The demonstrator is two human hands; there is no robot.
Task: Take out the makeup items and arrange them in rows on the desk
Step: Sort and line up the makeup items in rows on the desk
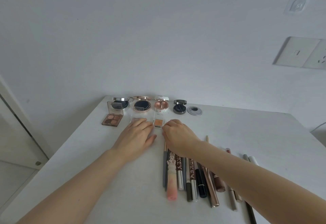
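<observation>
Both hands were at work on the small orange pan: the left hand lay flat and spread, its fingertips against the pan's left edge, while the right hand had its fingers curled, pinching the pan's near right corner.

Going from the left, the four-shade eyeshadow palette sat open near the desk's left edge, its lid raised. Next came a clear-cased pan, half under the left hand's fingers, then the orange pan itself, just beside it and in line with the palette. Behind these ran a back row of open compacts: a silver one, a rose-gold one, a pink one and a small dark one. A grommet sat in the white desk just beyond that.

Nearer the person, a spread of pencils and tubes lay roughly side by side, partly under the right forearm (their far ends hidden, so I could not count them).

To my eye the step was squaring the orange pan into the middle row. Doing it well would have meant sliding rather than lifting, keeping the flat left fingers as a stop so the neighbouring pan didn't shift, and matching its front edge to the palette's. The raised clear lids looked easy to knock.
</observation>
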